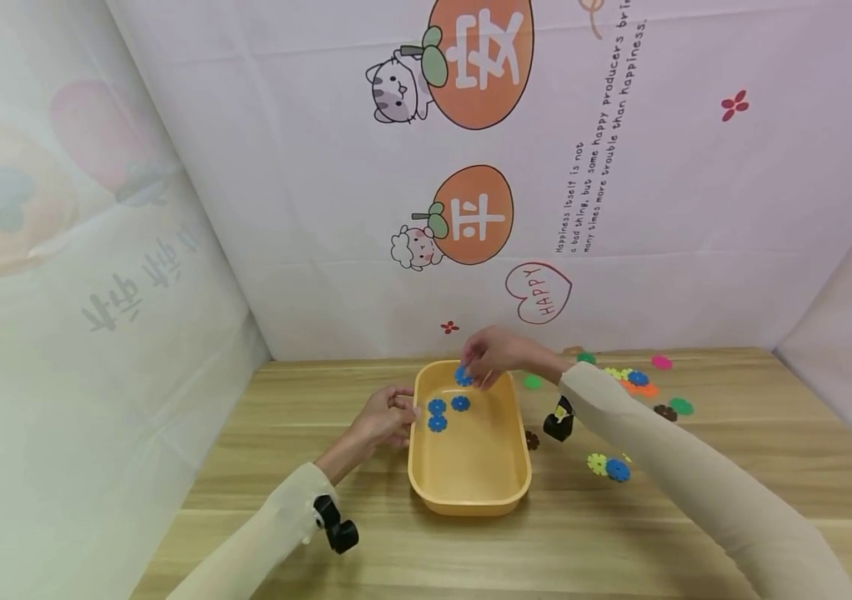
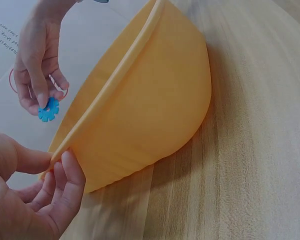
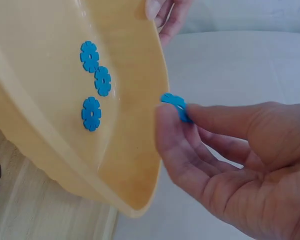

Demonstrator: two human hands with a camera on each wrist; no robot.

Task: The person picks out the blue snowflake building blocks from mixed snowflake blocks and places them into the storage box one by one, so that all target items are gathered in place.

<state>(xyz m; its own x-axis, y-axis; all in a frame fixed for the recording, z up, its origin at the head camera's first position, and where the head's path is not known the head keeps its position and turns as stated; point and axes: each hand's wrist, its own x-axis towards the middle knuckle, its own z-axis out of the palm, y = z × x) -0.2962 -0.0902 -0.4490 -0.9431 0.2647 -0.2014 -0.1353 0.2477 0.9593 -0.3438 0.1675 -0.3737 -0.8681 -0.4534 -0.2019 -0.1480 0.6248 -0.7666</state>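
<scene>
A yellow plastic basin [image 1: 471,467] stands on the wooden table. Thumb and fingers of my left hand [image 1: 384,417] pinch its left rim, which the left wrist view shows closely. Over the basin's far end, my right hand [image 1: 495,354] pinches a blue snowflake disc [image 3: 175,102] between thumb and fingertips; the same disc [image 2: 49,110] appears above the rim in the left wrist view. Three more blue notched discs lie on the basin floor: one disc [image 3: 89,56] touches or nearly touches a second [image 3: 103,81], and a third [image 3: 91,114] lies apart.
Right of the basin, loose discs are scattered: a yellow one [image 1: 597,464] beside a blue one [image 1: 618,470], a green one [image 1: 682,407], a pink one [image 1: 662,362] and several others. A printed white cloth [image 1: 351,292] rises behind the table [image 1: 306,383].
</scene>
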